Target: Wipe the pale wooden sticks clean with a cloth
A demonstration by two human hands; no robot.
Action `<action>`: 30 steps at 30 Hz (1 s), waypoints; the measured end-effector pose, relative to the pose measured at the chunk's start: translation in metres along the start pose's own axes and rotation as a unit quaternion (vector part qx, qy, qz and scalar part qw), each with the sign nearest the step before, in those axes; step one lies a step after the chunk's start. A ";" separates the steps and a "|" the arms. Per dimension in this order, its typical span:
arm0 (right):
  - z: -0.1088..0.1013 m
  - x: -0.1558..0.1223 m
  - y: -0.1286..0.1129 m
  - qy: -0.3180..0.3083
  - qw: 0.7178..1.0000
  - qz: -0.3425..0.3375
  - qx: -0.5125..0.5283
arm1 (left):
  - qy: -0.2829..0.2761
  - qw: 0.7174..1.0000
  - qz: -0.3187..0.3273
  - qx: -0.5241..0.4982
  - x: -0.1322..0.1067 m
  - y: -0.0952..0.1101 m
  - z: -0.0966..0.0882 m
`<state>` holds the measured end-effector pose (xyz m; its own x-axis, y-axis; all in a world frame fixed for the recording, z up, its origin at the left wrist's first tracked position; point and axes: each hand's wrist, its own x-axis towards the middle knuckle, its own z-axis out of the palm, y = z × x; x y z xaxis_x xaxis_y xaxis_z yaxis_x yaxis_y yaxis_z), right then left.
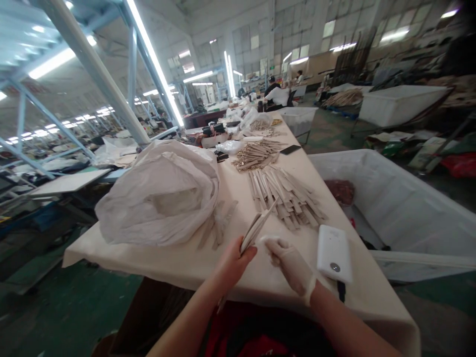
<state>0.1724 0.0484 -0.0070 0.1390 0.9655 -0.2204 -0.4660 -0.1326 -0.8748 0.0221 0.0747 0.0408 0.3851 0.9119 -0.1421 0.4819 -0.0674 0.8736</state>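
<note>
My bare left hand (pixel 238 260) is closed around a small bundle of beige strips (pixel 256 229), which point up and away over the table. To its right, my right hand (pixel 290 263) wears a white glove. Its fingers are pinched together, with a whitish blur at the tips that I cannot make out. Beyond my hands lies a fanned pile of beige strips (pixel 286 196). Farther back is a second pile of strips with gold-coloured metal ends (pixel 256 153). A few loose strips (pixel 215 228) lie beside a large white sack (pixel 159 198) on the left.
A white box-shaped device (pixel 334 253) with a cable sits on the cream-covered table (pixel 238 193) by my right hand. A dark phone (pixel 290 149) lies near the right edge. Right of the table stands a large white bin (pixel 409 213). Other people are seated far back.
</note>
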 end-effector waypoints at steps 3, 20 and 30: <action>-0.013 0.010 -0.011 0.020 0.993 0.027 0.112 | -0.036 0.997 -0.029 -0.056 -0.018 -0.009 -0.012; -0.029 0.017 -0.026 0.032 0.995 -0.095 -0.008 | -0.180 0.954 -0.148 -0.189 -0.054 -0.024 -0.021; 0.008 -0.005 -0.002 -0.053 0.988 0.012 -0.143 | -0.148 0.952 -0.167 -0.210 -0.020 -0.023 -0.011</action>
<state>0.1654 0.0452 -0.0008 0.0319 0.9774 -0.2092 -0.2002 -0.1988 -0.9594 -0.0054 0.0624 0.0290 0.5004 0.6955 -0.5157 0.2827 0.4317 0.8566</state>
